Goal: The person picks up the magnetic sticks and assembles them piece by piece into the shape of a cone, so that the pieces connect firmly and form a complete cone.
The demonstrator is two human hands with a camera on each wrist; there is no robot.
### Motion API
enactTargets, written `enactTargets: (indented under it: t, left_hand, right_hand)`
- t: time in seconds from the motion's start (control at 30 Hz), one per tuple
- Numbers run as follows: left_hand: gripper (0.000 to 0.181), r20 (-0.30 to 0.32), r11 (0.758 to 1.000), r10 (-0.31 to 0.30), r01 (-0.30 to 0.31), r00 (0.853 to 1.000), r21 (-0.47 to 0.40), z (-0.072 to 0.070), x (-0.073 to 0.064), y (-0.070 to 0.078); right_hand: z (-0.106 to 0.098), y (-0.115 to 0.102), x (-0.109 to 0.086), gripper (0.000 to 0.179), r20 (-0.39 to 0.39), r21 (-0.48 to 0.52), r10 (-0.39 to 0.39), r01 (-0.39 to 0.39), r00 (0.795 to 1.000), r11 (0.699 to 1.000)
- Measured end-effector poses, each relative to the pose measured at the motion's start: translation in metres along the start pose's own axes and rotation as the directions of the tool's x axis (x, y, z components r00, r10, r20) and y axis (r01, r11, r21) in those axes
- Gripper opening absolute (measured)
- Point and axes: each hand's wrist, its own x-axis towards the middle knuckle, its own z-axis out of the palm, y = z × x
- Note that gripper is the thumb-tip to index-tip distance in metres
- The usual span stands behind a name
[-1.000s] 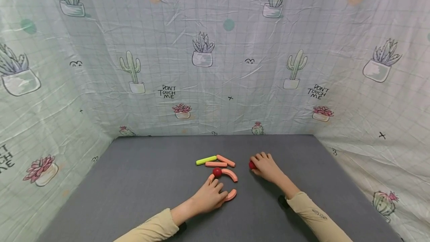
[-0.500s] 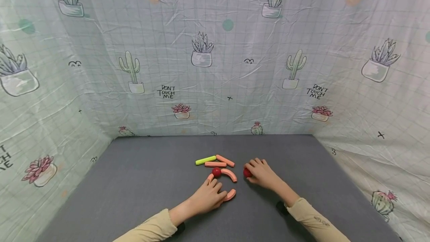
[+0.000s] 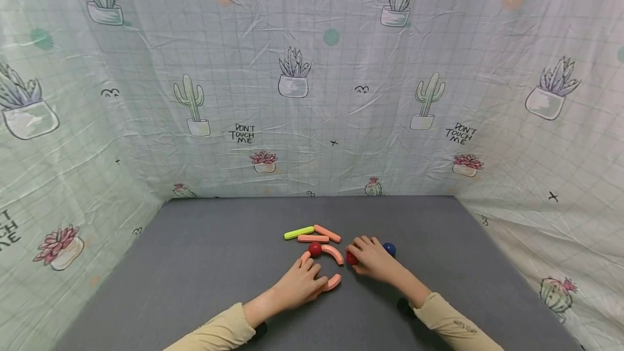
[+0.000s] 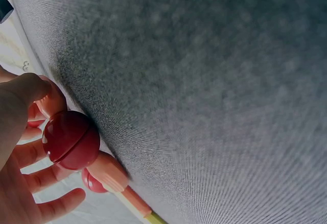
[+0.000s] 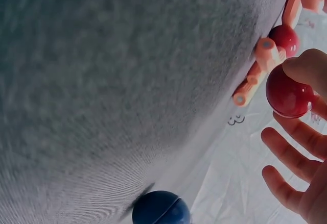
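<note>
The right hand (image 3: 374, 260) pinches a red ball (image 5: 287, 94) between thumb and forefinger, its lower fingers spread apart. The left hand's (image 3: 299, 285) thumb and fingers curl round another red ball (image 4: 71, 141), from which two curved peach rods (image 3: 333, 283) reach out. Just beyond the left fingers lies a third red ball (image 3: 314, 249) with an arched peach rod (image 3: 333, 254) at its right. Farther back on the table (image 3: 219, 248) are two straight peach rods (image 3: 313, 239) and a yellow-green rod (image 3: 299, 233); a blue ball (image 3: 389, 249) sits beside the right hand.

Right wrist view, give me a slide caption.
Right hand holding a red ball; a blue ball, pink pieces and another red ball nearby.
</note>
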Motion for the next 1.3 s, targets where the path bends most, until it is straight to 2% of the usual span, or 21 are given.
enactTargets:
  t: [0.27, 0.57, 0.97, 1.1, 1.3]
  left_hand:
    - [0.008, -0.018, 1.0, 0.015, -0.015, 1.0, 0.001, 0.0, -0.001, -0.001]
    - [0.011, -0.024, 1.0, 0.019, -0.019, 1.0, 0.015, -0.001, 0.0, 0.0]
    - [0.011, -0.032, 0.999, 0.018, -0.018, 0.999, 0.031, 0.0, 0.0, -0.001]
    - [0.012, -0.014, 1.0, 0.021, -0.021, 1.0, 0.01, 0.0, 0.0, 0.0]
    - [0.014, -0.001, 1.0, 0.021, -0.021, 1.0, 0.005, 0.0, 0.0, 0.001]
  right_hand:
    - [-0.003, -0.008, 0.0, 0.036, -0.029, -0.02, -0.033, 0.032, 0.999, 0.999]
    - [-0.006, -0.014, 0.001, 0.039, 0.018, -0.011, -0.049, 0.049, 0.999, 0.999]
    - [-0.006, -0.02, 0.001, 0.039, 0.001, -0.015, -0.084, 0.084, 0.996, 0.996]
    - [-0.006, -0.024, 0.001, 0.042, 0.047, 0.017, -0.081, 0.08, 0.996, 0.997]
    - [-0.008, -0.027, 0.001, 0.045, 0.096, -0.004, -0.064, 0.064, 0.993, 0.998]
